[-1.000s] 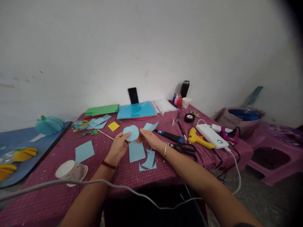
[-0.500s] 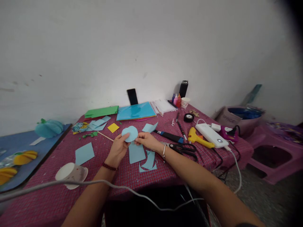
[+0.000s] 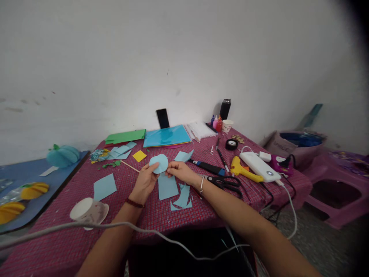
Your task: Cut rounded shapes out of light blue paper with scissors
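The pale-blue rounded paper cutout (image 3: pixel 159 161) is held above the far end of the pale-blue rectangular paper sheet (image 3: pixel 168 188) on the red checked tablecloth (image 3: pixel 155 211). Its broad face is turned toward the wearer; nearly round, it shows no clear long axis. The left hand (image 3: pixel 147 177) reaches in from left of the sheet, thumb over the cutout's face and fingers behind, gripping it; a dark-red beaded bracelet (image 3: pixel 135 203) circles the wrist. The right hand (image 3: pixel 181 172), wearing a silver metal bangle (image 3: pixel 201 185), comes from right of the sheet, palm turned inward, fingertips in a narrow pinch at the cutout's right edge; whether paper lies between them, I cannot tell.
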The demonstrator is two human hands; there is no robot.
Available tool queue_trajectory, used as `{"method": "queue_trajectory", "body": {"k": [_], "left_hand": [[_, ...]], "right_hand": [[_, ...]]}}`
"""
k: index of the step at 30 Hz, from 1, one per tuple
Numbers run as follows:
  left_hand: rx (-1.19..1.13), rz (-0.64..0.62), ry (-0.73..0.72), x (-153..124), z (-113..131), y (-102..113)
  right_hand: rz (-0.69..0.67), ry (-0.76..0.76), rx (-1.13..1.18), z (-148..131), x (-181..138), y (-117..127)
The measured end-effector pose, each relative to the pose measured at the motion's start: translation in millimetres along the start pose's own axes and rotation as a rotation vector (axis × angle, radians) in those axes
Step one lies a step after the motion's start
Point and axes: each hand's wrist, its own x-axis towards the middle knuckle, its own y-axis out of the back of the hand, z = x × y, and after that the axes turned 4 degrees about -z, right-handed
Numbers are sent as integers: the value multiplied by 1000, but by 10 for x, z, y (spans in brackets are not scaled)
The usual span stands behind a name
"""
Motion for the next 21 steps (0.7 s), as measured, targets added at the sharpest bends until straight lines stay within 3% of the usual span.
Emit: {"method": "queue_trajectory", "body": {"k": [10, 21], "left_hand": [[-16, -8, 0, 43, -26, 46], [124, -113, 40, 8, -28, 20]], "right_hand": [[29, 19, -30, 68, 23, 28], [-16, 59, -124, 135, 44, 75]]}}
